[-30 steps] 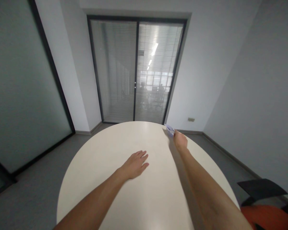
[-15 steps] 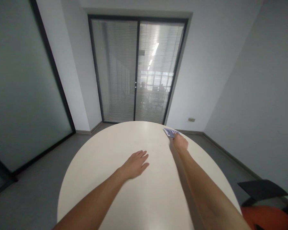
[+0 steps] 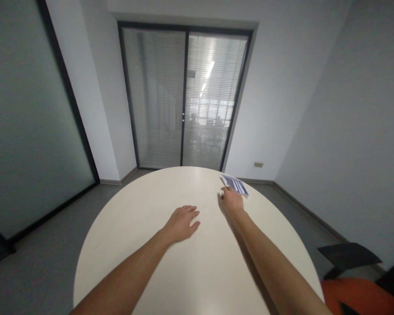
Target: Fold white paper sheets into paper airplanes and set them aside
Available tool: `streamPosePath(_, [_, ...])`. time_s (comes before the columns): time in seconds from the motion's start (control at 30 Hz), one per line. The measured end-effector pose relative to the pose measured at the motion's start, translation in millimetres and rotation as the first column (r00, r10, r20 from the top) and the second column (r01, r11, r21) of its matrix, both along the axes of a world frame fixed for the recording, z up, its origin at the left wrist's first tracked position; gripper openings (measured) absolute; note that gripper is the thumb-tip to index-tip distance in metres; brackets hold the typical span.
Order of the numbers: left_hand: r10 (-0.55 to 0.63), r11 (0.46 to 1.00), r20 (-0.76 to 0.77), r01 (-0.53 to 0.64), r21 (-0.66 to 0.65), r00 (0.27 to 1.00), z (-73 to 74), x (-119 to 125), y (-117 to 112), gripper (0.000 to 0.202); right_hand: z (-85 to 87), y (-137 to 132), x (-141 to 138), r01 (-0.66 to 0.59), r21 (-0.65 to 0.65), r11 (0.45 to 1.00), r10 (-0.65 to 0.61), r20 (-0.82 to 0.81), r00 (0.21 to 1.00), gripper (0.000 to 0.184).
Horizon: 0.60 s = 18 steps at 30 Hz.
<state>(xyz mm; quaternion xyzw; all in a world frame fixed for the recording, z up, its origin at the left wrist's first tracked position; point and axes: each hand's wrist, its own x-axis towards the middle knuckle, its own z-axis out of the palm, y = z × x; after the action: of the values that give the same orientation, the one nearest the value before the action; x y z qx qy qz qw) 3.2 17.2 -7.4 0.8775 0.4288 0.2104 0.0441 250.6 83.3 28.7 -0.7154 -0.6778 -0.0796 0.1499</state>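
Observation:
A small white paper with blue stripes (image 3: 235, 183) lies flat near the far right rim of the round white table (image 3: 144, 205). My right hand (image 3: 232, 202) is stretched out just behind the paper. Its fingertips reach the paper's near left corner, and the fingers look loose with nothing in them. My left hand (image 3: 181, 223) rests palm down on the middle of the table, fingers spread flat, holding nothing.
A glass double door with blinds (image 3: 184, 96) stands beyond the table, with people dimly visible behind it. A frosted glass wall (image 3: 26, 118) runs along the left. A chair with an orange seat and black armrest (image 3: 351, 271) is at the lower right.
My right hand held the paper lifted above the far rim, lowered it onto the table, then drew back slightly to the left. The paper now lies flat. My left hand stayed put.

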Motion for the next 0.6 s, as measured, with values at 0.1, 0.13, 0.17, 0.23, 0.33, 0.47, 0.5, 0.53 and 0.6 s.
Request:
streamPosePath(0.1, [0.074,0.997,0.040,-0.076,0.029,0.996,-0.5,5,0,0.041,-7.3,-20,-9,-0.149,-0.048,0.988,0.147,-0.042,0.988,0.037])
streamPosePath(0.13, [0.102,0.994,0.046,-0.104,0.031,0.994,-0.7,7,0,0.042,-9.9,-27,-12,-0.212,-0.047,0.976,0.209,-0.048,0.977,0.039])
streamPosePath(0.17, [0.125,0.991,0.046,-0.127,0.032,0.991,-0.9,9,0,0.045,-12.5,-34,-14,-0.276,-0.049,0.960,0.274,-0.051,0.960,0.043])
streamPosePath(0.23, [0.156,0.987,0.036,-0.157,0.031,0.987,-1.9,12,-2,0.051,-17.1,-48,-18,-0.384,-0.098,0.918,0.379,-0.061,0.923,0.056])
streamPosePath(0.33, [0.187,0.982,-0.001,-0.187,-0.003,0.982,-4.6,15,-4,0.058,-22.4,-65,-24,-0.476,-0.176,0.862,0.462,-0.119,0.879,0.067])
streamPosePath(0.47, [0.198,0.975,-0.063,-0.204,-0.091,0.978,-7.4,13,-5,0.059,-25.5,-75,-28,-0.536,-0.245,0.808,0.506,-0.180,0.844,0.067])
streamPosePath(0.5, [0.193,0.974,-0.072,-0.200,-0.103,0.979,-7.6,13,-6,0.059,-25.5,-76,-27,-0.544,-0.255,0.800,0.511,-0.189,0.839,0.068])
streamPosePath(0.53, [0.188,0.975,-0.078,-0.196,-0.109,0.979,-7.7,12,-6,0.059,-25.4,-77,-27,-0.552,-0.262,0.792,0.517,-0.195,0.834,0.068])
streamPosePath(0.6, [0.180,0.976,-0.084,-0.189,-0.110,0.980,-7.5,11,-6,0.060,-24.7,-77,-25,-0.564,-0.268,0.781,0.527,-0.204,0.825,0.069])
